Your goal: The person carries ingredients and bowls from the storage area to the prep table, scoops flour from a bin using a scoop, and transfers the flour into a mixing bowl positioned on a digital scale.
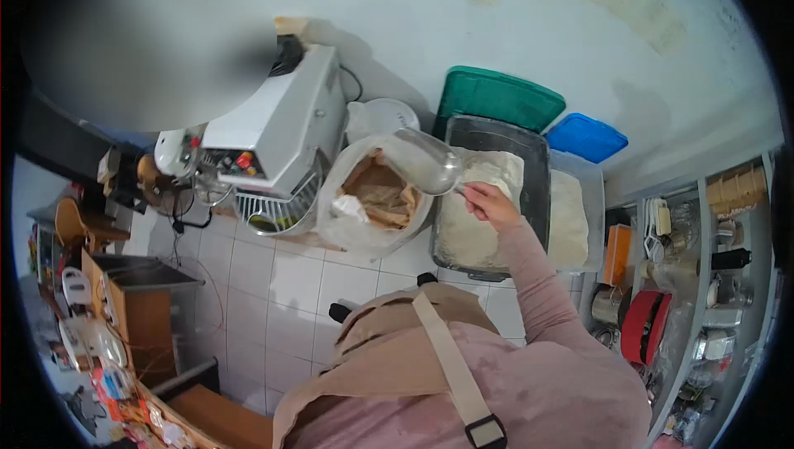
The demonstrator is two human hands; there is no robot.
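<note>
My right hand (pixel 490 204) is closed round the handle of a large metal scoop (pixel 430 169). The scoop is held between a paper sack inside a clear plastic bag (pixel 347 230) and a black-rimmed bin (pixel 538 151). White flour (pixel 480 238) lies in that bin, just below my hand. To the right, a second, clear bin (pixel 597 193) also holds white flour (pixel 566 222). The opened brown paper sack (pixel 379 188) has a white piece at its left side; its contents are hard to make out. My left hand is not in view.
A white mixer (pixel 277 126) with a wire guard stands left of the bag, beside a white bucket lid (pixel 389 117). Green (pixel 500 97) and blue (pixel 587 136) lids lean on the wall. Shelves (pixel 703 259) with utensils are on the right, wooden furniture (pixel 141 325) at lower left.
</note>
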